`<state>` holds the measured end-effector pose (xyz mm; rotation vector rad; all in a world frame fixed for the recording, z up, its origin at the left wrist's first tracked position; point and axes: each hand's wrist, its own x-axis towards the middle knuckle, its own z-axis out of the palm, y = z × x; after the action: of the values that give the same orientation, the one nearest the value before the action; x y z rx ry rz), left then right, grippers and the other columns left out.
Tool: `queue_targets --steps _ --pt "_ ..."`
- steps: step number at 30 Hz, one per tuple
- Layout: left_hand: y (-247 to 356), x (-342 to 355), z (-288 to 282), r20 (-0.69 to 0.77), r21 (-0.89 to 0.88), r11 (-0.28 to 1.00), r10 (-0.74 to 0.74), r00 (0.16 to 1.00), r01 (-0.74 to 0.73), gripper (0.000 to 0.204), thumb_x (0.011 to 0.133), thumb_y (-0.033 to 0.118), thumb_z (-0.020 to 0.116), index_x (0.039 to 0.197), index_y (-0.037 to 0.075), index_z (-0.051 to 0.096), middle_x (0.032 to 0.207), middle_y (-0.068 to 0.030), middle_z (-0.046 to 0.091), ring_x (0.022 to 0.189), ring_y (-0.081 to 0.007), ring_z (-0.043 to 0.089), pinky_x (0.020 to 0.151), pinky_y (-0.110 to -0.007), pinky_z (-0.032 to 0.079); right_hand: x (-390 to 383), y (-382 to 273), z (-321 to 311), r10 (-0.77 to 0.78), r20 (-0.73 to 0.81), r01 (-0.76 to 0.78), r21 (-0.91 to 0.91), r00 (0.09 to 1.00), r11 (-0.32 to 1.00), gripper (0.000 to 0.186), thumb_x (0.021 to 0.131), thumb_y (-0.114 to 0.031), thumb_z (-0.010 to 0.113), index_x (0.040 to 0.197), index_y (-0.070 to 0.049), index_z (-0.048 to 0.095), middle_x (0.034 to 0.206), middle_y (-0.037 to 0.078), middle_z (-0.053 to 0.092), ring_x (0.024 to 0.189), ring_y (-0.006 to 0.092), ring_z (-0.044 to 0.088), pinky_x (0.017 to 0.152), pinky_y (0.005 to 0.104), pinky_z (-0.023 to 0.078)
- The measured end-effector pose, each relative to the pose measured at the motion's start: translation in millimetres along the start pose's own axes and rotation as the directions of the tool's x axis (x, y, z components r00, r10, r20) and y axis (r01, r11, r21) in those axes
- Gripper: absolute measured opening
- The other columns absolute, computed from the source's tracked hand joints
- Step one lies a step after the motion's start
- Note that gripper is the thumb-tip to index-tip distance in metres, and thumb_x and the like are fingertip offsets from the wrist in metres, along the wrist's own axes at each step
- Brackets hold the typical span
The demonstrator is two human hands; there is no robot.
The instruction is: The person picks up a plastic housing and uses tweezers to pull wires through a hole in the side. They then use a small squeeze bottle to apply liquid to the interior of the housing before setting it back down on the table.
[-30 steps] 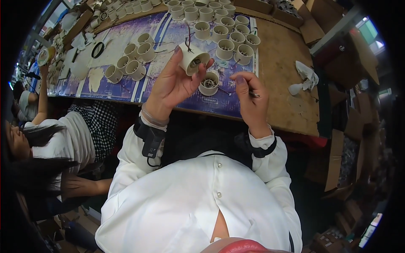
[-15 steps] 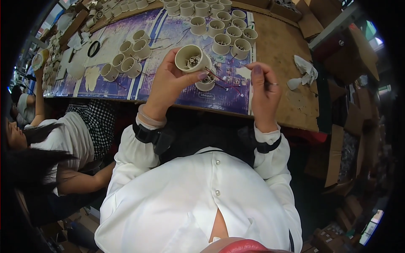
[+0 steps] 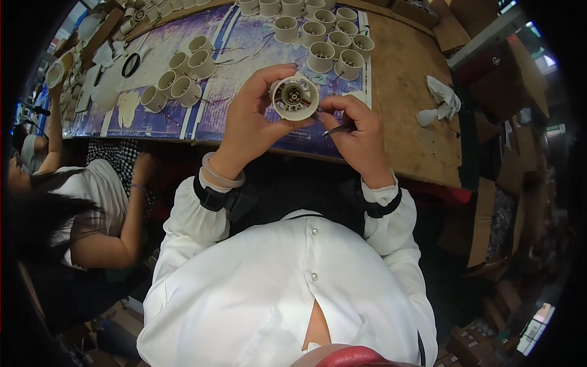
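My left hand (image 3: 257,116) is closed round a cream round plastic housing (image 3: 279,109), thumb below and fingers over its far side. The housing's mouth is turned up, and a metal part (image 3: 294,96) shows in its middle between spokes. At its right edge my right hand (image 3: 356,129) pinches what look like thin dark wires (image 3: 333,130); their ends are partly hidden by the fingers. Similar cream cups (image 3: 348,64) with metal parts inside stand in a group beyond my hands. Several more cups (image 3: 185,90) with trailing wires stand to the left.
A purple printed sheet (image 3: 238,79) covers much of the brown worktop (image 3: 409,122). Crumpled white paper (image 3: 445,101) lies at the right, a black ring (image 3: 131,65) at the far left. A co-worker (image 3: 110,202) sits to my left; cardboard boxes (image 3: 489,226) stand right.
My right hand has moved left from beside the housing to its edge and now pinches there. The housing in my left hand is now turned with its spoked mouth upward. The co-worker's arm has moved up.
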<state>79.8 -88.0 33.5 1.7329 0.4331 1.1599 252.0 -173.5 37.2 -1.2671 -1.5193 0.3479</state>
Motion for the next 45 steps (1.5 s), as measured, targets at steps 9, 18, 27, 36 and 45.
queue_targets --steps 9,18,27,36,45 --pt "-5 -3 -4 -0.004 0.203 0.977 0.065 0.998 -0.063 0.064 0.064 0.006 0.085 0.121 0.006 0.054 0.119 -0.0072 0.058 0.106 -0.0174 0.059 0.089 -0.029 0.049 0 5 5 -0.020 0.018 0.020 -0.034 1.000 0.999 0.016 0.080 0.003 0.068 0.094 -0.002 0.064 0.081 0.005 0.061 0.065 0.0129 0.053 0.057 0.0246 0.041" --pt "-4 -6 -4 0.010 0.067 0.997 -0.041 0.999 0.040 0.063 0.066 0.006 0.085 0.121 0.006 0.053 0.115 -0.0058 0.058 0.104 -0.0148 0.059 0.089 -0.029 0.050 3 7 1 -0.156 0.055 0.164 -0.201 0.986 0.966 0.018 0.078 0.006 0.065 0.093 -0.002 0.062 0.084 0.009 0.062 0.073 0.0232 0.058 0.062 0.0312 0.046" --pt "-12 -12 2 -0.004 -0.119 0.990 -0.081 0.997 0.080 0.063 0.068 0.005 0.084 0.121 0.004 0.050 0.114 -0.0054 0.059 0.103 -0.0145 0.059 0.089 -0.027 0.049 -6 -4 3 -0.382 0.084 0.372 -0.490 0.920 0.789 0.035 0.060 0.011 0.066 0.092 -0.006 0.065 0.085 0.007 0.062 0.077 0.0267 0.059 0.064 0.0355 0.049" --pt "-7 -15 0 0.014 0.110 0.994 0.015 1.000 -0.017 0.061 0.071 0.014 0.083 0.120 0.004 0.047 0.114 -0.0081 0.058 0.104 -0.0155 0.058 0.088 -0.028 0.049 -8 -7 4 -0.455 0.126 0.446 -0.535 0.882 0.717 0.038 0.056 0.010 0.066 0.091 -0.005 0.064 0.083 0.006 0.061 0.077 0.0257 0.058 0.065 0.0356 0.048" --pt "-9 -23 5 0.005 -0.103 0.993 -0.057 0.998 0.057 0.064 0.071 0.011 0.082 0.123 0.004 0.046 0.114 -0.0076 0.058 0.103 -0.0155 0.058 0.088 -0.028 0.048 -20 -4 5 -0.431 0.129 0.445 -0.390 0.893 0.806 0.034 0.056 0.011 0.066 0.085 -0.004 0.061 0.077 0.008 0.056 0.071 0.0281 0.053 0.060 0.0361 0.044"
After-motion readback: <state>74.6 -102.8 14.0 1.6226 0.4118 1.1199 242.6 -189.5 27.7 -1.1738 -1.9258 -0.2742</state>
